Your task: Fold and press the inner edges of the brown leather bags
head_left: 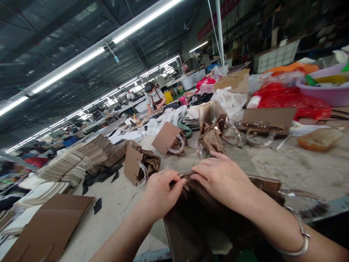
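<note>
Both hands pinch the top edge of a dark brown bag lining [201, 211] at the table's near edge. My left hand [165, 191] has thumb and forefinger closed on that edge. Close beside it, my right hand [218, 178] grips the same edge, its fingers pressed together; a bracelet circles the wrist. The lining hangs down toward me and its lower part is in shadow. Behind my right forearm, a brown bag panel [268, 185] shows, with a plastic-wrapped handle [305, 202] at its right.
Several partly made brown bags with wrapped handles stand beyond my hands, one brown bag [167, 138] among them. Stacked panels [95, 153] and a large brown panel [49, 229] lie left. A purple basin [324, 89] and red plastic bag [289, 100] sit right. A co-worker [155, 97] stands farther back.
</note>
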A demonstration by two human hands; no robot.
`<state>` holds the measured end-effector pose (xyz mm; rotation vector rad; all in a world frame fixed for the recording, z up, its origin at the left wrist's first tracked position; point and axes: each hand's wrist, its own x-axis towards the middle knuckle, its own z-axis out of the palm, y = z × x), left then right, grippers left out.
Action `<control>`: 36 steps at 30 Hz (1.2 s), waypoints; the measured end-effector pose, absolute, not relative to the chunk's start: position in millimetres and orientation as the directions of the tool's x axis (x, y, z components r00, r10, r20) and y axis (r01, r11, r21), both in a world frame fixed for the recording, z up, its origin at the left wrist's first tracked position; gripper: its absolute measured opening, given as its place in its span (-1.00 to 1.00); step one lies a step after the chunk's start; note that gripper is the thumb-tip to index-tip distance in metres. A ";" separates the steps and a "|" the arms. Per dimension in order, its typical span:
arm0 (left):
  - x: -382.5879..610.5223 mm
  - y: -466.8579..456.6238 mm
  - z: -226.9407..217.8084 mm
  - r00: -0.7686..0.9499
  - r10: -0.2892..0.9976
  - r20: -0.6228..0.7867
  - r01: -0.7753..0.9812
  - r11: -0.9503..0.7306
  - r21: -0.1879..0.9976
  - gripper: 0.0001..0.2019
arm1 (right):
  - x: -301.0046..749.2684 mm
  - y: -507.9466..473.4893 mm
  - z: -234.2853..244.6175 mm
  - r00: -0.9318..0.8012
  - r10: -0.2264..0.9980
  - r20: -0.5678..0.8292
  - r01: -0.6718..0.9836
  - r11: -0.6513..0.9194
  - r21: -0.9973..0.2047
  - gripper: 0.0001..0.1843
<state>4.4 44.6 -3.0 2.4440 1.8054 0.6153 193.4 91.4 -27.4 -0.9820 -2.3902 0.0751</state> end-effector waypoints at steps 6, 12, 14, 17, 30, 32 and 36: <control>6.0 48.9 -4.7 0.195 0.938 0.286 0.930 -0.269 0.250 -0.83 | 190.6 95.8 -30.4 -0.570 0.672 0.472 0.645 0.722 -0.250 -0.76; 0.8 46.4 -1.8 0.241 0.929 0.282 0.858 -0.339 0.386 -0.89 | 188.1 94.2 -29.4 -0.555 0.660 0.506 0.647 0.725 -0.237 -0.73; -4.9 41.1 -1.1 0.219 0.944 0.246 0.842 -0.311 0.442 -0.62 | 186.8 92.5 -28.9 -0.547 0.656 0.520 0.648 0.725 -0.233 -0.75; -15.2 32.9 -0.8 0.131 0.981 0.144 0.874 -0.183 0.450 -0.40 | 186.3 89.6 -28.6 -0.543 0.650 0.531 0.648 0.727 -0.228 -0.77; -5.7 29.9 5.5 0.226 0.924 0.308 0.947 -0.283 0.154 -0.87 | 187.2 82.0 -28.1 -0.497 0.668 0.554 0.715 0.677 -0.175 -0.79; -1.1 30.3 2.8 0.207 0.905 0.371 0.954 -0.271 0.130 -0.90 | 187.3 81.9 -28.5 -0.503 0.668 0.548 0.706 0.683 -0.186 -0.79; 5.3 33.1 -3.7 0.187 0.875 0.447 0.956 -0.266 0.120 -0.93 | 188.0 82.4 -29.8 -0.496 0.671 0.551 0.709 0.679 -0.189 -0.79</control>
